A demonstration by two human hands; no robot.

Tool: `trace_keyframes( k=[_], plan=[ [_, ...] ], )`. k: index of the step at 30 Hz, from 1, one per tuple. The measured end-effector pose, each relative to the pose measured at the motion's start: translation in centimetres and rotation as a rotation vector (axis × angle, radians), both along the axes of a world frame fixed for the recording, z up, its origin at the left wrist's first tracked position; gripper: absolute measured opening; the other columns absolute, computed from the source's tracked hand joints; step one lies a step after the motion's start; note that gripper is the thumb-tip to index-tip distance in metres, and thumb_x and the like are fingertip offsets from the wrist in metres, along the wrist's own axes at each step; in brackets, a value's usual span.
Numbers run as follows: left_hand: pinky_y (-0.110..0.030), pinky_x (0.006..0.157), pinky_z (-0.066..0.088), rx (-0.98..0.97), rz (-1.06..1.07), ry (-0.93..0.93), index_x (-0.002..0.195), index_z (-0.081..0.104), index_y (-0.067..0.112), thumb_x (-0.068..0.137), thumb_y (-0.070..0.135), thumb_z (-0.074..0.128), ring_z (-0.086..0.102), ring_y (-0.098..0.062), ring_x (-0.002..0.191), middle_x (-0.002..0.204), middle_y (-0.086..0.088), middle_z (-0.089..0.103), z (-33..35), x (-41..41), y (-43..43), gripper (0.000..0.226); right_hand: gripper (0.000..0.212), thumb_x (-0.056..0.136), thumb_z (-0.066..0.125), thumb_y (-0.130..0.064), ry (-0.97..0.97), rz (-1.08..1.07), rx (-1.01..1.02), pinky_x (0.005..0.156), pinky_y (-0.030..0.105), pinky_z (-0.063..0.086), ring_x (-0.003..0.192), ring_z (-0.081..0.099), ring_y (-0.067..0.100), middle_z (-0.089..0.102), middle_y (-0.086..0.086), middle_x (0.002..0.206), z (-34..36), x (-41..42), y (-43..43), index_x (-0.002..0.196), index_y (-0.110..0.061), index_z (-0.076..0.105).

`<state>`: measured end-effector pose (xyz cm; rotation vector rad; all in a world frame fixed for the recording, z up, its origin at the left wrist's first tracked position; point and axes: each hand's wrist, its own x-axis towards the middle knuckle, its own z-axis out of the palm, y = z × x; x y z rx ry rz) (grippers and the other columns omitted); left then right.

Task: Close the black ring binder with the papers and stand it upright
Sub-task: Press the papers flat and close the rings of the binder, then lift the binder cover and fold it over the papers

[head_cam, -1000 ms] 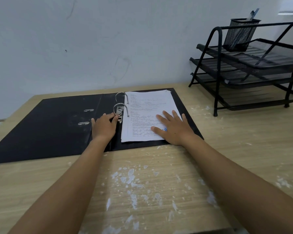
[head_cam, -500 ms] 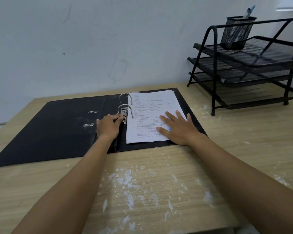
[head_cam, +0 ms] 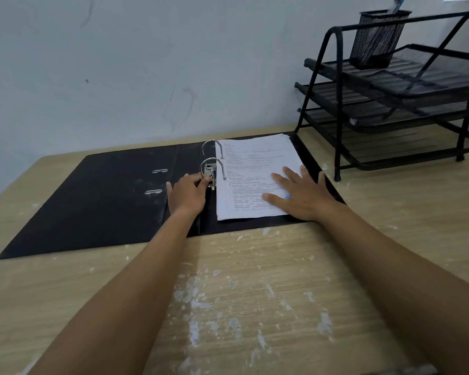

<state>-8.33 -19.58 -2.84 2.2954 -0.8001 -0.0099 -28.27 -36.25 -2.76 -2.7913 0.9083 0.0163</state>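
Lying wide open and flat on the light wooden table (head_cam: pixel 255 307), near the far edge by the pale wall: a big black ring binder (head_cam: pixel 98 201). Sitting on the right half of the binder, threaded on two shiny metal rings (head_cam: pixel 213 161): a stack of white printed papers (head_cam: pixel 252 169). Showing on the bare left cover: two small metal slots (head_cam: pixel 157 181), one behind the other.

Resting on the binder's middle fold, just left of the rings: left hand (head_cam: pixel 186 196), fingers curled, tips pinching the small metal lever (head_cam: pixel 210 175) at the base of the near ring. Pressing flat on the near right part of the papers: right hand (head_cam: pixel 303 196), fingers spread out and open, gripping nothing. Peeking out under the right thumb: a bit of blue print.

Standing at the far right corner of the table, just beside the binder's far right corner: a black wire paper tray rack (head_cam: pixel 390 104) with three shelves. Sitting on its top shelf: a black mesh pen cup (head_cam: pixel 377 39). Scattered over the near part of the table: white flecks and scuffs.
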Motion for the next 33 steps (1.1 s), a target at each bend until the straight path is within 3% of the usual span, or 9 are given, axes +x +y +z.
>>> trace_keyframes(
  k=[3, 7, 10, 14, 21, 27, 33],
  plan=[
    [-0.046, 0.119, 0.000, 0.002, -0.018, 0.004, 0.112, 0.068, 0.026, 0.098, 0.033, 0.045, 0.035, -0.020, 0.141, 0.121, -0.005, 0.068, 0.1, -0.3, 0.2, 0.028, 0.085, 0.080, 0.014, -0.082, 0.006, 0.002, -0.013, 0.115, 0.056, -0.014, 0.149, -0.017, 0.023, -0.007, -0.008, 0.164, -0.3, -0.3, 0.0, 0.153, -0.039, 0.004],
    [-0.044, 0.120, 0.001, 0.085, -0.088, -0.025, 0.130, 0.052, 0.022, 0.097, 0.026, 0.045, 0.031, -0.024, 0.143, 0.141, -0.005, 0.053, 0.1, -1.3, 0.8, 0.034, 0.082, 0.084, 0.015, -0.078, 0.001, 0.012, -0.018, 0.117, 0.053, -0.012, 0.149, -0.015, 0.022, -0.008, -0.005, 0.164, -0.3, -0.7, 0.2, 0.154, -0.035, 0.004],
    [-0.045, 0.120, 0.000, 0.202, -0.136, -0.062, 0.146, 0.032, 0.020, 0.098, 0.034, 0.040, 0.019, -0.024, 0.147, 0.155, -0.006, 0.034, 0.3, -1.7, 1.6, 0.051, 0.080, 0.087, 0.018, -0.074, -0.009, 0.011, -0.003, 0.117, 0.051, -0.011, 0.149, -0.014, 0.021, -0.006, -0.002, 0.164, -0.2, -0.8, 0.7, 0.154, -0.032, 0.005],
    [-0.049, 0.120, 0.001, 0.382, -0.163, -0.118, 0.149, 0.024, 0.016, 0.097, 0.050, 0.032, 0.006, -0.024, 0.149, 0.161, -0.005, 0.017, 0.4, -1.6, 3.6, 0.063, 0.081, 0.089, 0.020, -0.072, -0.010, 0.025, 0.005, 0.118, 0.050, -0.009, 0.150, -0.009, 0.020, -0.001, 0.001, 0.164, 0.4, -0.6, 1.7, 0.155, -0.025, 0.010],
    [-0.052, 0.118, 0.001, 0.343, -0.083, -0.089, 0.150, 0.024, 0.014, 0.091, 0.061, 0.035, 0.009, -0.024, 0.149, 0.161, -0.005, 0.017, 1.2, 0.4, 8.6, 0.076, 0.079, 0.092, 0.027, -0.067, -0.141, 0.079, 0.014, 0.120, 0.042, 0.007, 0.151, 0.005, 0.018, 0.010, 0.002, 0.164, 2.8, 2.7, 5.5, 0.154, -0.018, 0.016],
    [-0.053, 0.118, 0.009, 0.323, 0.044, -0.150, 0.148, 0.028, 0.011, 0.089, 0.062, 0.039, 0.020, -0.024, 0.147, 0.158, -0.008, 0.026, 1.9, 3.4, 14.7, 0.078, 0.076, 0.090, 0.037, -0.066, -0.315, 0.229, -0.074, 0.110, 0.042, 0.033, 0.145, 0.026, 0.021, 0.022, -0.001, 0.161, 5.8, 6.8, 11.3, 0.151, -0.021, 0.026],
    [-0.052, 0.118, 0.008, 0.354, 0.154, -0.120, 0.149, 0.026, 0.012, 0.087, 0.065, 0.039, 0.016, -0.025, 0.148, 0.159, -0.008, 0.023, 1.5, 5.7, 21.1, 0.083, 0.080, 0.090, 0.038, -0.067, -0.217, 0.396, -0.102, 0.117, 0.040, 0.020, 0.150, 0.006, 0.016, 0.013, -0.002, 0.163, 5.9, 10.4, 16.8, 0.153, -0.020, 0.023]
  ],
)
